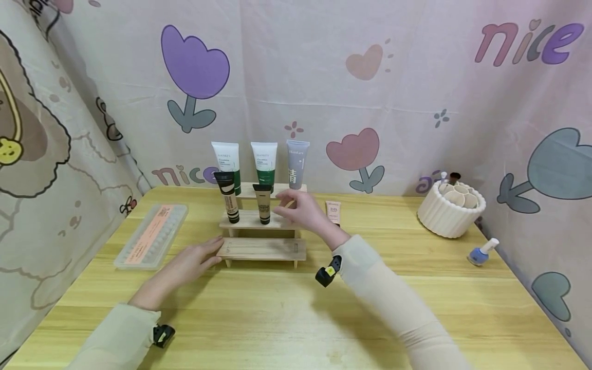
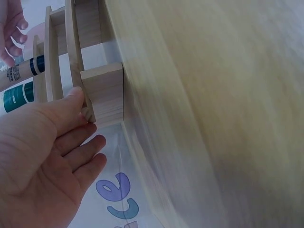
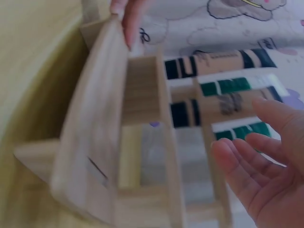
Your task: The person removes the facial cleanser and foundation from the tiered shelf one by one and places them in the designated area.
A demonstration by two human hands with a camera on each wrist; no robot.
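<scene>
Left grip [image 1: 194, 260] pinches the rack [image 1: 261, 249] at its left edge; right grip [image 1: 302, 208], fingers parted, clear of brown tube [image 1: 263, 205]

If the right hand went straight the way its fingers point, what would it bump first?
Probably the small brown tube standing on the middle shelf, just left of the right hand in the head view; depth is hard to judge, though.

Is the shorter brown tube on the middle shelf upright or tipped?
Upright. In the head view, the shorter brown tube stands on the middle shelf, its wide black end up.
</scene>
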